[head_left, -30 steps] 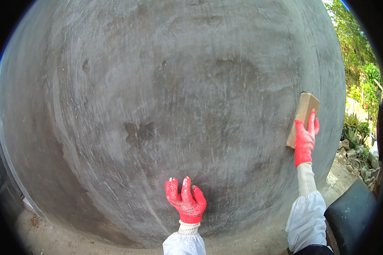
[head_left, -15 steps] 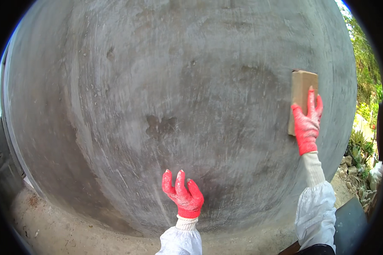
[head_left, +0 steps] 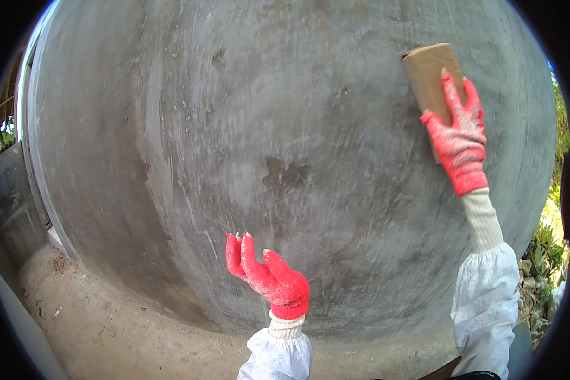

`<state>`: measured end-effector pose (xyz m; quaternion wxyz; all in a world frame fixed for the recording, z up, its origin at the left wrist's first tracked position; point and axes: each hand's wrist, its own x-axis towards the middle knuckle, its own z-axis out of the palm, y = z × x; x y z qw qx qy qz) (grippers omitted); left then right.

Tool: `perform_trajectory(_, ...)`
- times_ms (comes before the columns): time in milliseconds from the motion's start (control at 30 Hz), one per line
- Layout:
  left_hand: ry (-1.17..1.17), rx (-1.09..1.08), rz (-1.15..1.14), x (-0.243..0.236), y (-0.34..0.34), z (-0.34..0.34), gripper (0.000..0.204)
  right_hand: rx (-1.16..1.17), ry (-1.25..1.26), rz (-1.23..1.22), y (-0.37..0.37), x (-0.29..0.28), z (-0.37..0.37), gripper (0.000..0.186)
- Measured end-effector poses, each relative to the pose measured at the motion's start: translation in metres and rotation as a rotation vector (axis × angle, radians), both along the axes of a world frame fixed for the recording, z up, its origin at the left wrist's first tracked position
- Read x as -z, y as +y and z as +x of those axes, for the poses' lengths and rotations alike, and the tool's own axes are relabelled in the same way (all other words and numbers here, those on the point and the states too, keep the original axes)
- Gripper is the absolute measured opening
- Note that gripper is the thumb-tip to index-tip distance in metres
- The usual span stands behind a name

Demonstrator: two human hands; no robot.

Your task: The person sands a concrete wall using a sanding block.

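Note:
My right hand (head_left: 456,133) wears a red glove and grips a tan rectangular block (head_left: 427,69), pressed flat on the grey plastered wall (head_left: 335,139) at upper right, fingers over its face. Lower in the middle, my left hand (head_left: 269,278), also red-gloved with fingertips showing, is open with loosely bent fingers and nothing in it, in front of the wall; I cannot tell whether it touches the surface.
A dusty concrete floor (head_left: 95,304) runs along the wall's foot. A grey low wall (head_left: 6,196) stands at far left. Plants (head_left: 544,247), rubble (head_left: 531,297) and a dark sheet (head_left: 520,345) lie along the right edge.
My right hand has slid the block up and a little left on the wall. My left hand sits slightly higher and further left in view. The view has shifted, showing more at left.

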<state>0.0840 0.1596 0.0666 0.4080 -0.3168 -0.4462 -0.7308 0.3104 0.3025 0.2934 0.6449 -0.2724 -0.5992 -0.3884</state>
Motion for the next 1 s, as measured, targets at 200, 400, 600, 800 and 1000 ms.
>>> perform_trajectory(200,-0.236,0.149,0.136,-0.009,-0.010,-0.005,0.043,-0.185,-0.419,0.039,-0.051,0.076,-0.076,0.081)
perform_trajectory(400,-0.131,0.171,0.165,-0.011,-0.031,-0.028,0.043,-0.099,-0.348,0.000,-0.049,0.048,-0.053,0.085)
perform_trajectory(600,-0.254,0.116,0.179,-0.010,-0.048,-0.055,0.040,-0.001,0.106,-0.003,-0.022,-0.006,-0.082,0.077)
perform_trajectory(800,-0.235,0.112,0.114,-0.012,-0.049,-0.045,0.039,-0.237,-1.172,0.073,-0.092,0.109,-0.177,0.072)
perform_trajectory(1000,-0.229,0.096,0.186,-0.015,-0.053,-0.053,0.040,0.005,-0.190,0.124,-0.086,-0.080,-0.187,0.077)
